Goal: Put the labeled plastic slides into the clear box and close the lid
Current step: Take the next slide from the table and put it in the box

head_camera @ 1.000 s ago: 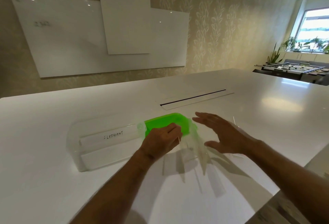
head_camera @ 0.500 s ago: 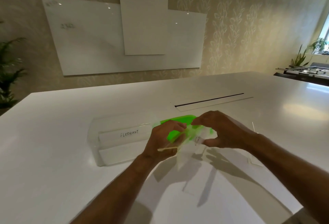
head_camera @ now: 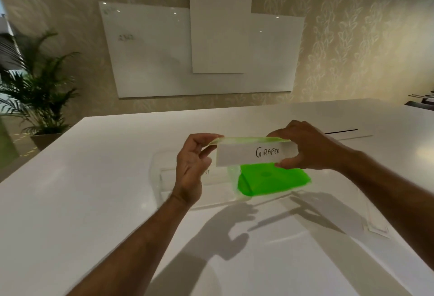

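Note:
A clear plastic slide with a white label reading "GIRAFEE" (head_camera: 254, 154) is held up flat-on above the table, between both hands. My left hand (head_camera: 191, 168) pinches its left end and my right hand (head_camera: 305, 146) grips its right end. Below it lies the clear box (head_camera: 157, 178), with another labeled slide inside, mostly hidden behind my left hand. A bright green lid (head_camera: 270, 179) lies at the box's right end. More clear slides (head_camera: 373, 223) rest on the table to the right, hard to make out.
The white table (head_camera: 94, 201) stretches around the box, with a cable slot (head_camera: 342, 132) at the back right. A potted palm (head_camera: 35, 93) stands past the table's left edge. A whiteboard hangs on the far wall.
Both hands have lifted a slide off the table and turned it upright, so its label faces me. The camera view has swung to the left.

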`<control>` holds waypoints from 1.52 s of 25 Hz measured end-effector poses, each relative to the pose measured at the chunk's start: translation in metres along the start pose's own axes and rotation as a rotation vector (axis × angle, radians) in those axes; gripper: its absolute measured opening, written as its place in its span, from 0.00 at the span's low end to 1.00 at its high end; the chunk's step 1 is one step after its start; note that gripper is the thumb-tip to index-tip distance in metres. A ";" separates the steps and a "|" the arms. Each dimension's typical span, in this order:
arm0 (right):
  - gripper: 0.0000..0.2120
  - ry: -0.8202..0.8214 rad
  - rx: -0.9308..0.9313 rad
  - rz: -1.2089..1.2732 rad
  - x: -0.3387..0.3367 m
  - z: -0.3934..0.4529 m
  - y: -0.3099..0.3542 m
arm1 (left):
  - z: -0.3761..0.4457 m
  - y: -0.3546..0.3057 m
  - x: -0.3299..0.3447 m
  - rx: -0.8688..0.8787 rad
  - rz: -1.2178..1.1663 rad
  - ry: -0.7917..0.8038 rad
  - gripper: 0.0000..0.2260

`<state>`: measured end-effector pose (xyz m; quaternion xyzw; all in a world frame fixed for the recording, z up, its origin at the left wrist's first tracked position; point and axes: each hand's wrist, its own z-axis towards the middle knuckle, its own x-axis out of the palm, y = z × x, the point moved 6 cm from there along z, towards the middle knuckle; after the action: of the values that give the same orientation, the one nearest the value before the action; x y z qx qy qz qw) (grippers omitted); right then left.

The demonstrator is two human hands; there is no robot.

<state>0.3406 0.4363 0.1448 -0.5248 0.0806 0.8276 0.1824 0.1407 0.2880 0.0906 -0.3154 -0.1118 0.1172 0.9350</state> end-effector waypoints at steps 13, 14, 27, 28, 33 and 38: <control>0.35 0.188 -0.006 0.097 0.037 0.089 0.052 | 0.038 -0.026 -0.097 -0.165 0.882 0.166 0.16; 0.34 0.201 -0.003 0.100 0.040 0.096 0.055 | 0.040 -0.025 -0.102 -0.178 0.916 0.196 0.16; 0.20 0.560 -0.028 0.006 0.107 0.131 0.074 | 0.048 0.013 -0.116 -0.489 1.328 0.588 0.13; 0.19 0.579 -0.022 0.004 0.112 0.130 0.075 | 0.047 0.017 -0.113 -0.502 1.356 0.625 0.13; 0.19 0.651 -0.019 -0.051 0.133 0.128 0.079 | 0.044 0.037 -0.104 -0.599 1.466 0.792 0.12; 0.12 0.675 -0.088 -0.089 0.152 0.128 0.086 | 0.036 0.060 -0.099 -0.704 1.530 0.957 0.07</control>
<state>0.1413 0.4317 0.0589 -0.7795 0.0776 0.6009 0.1586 0.0277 0.3259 0.0677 -0.5791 0.4875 0.5130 0.4047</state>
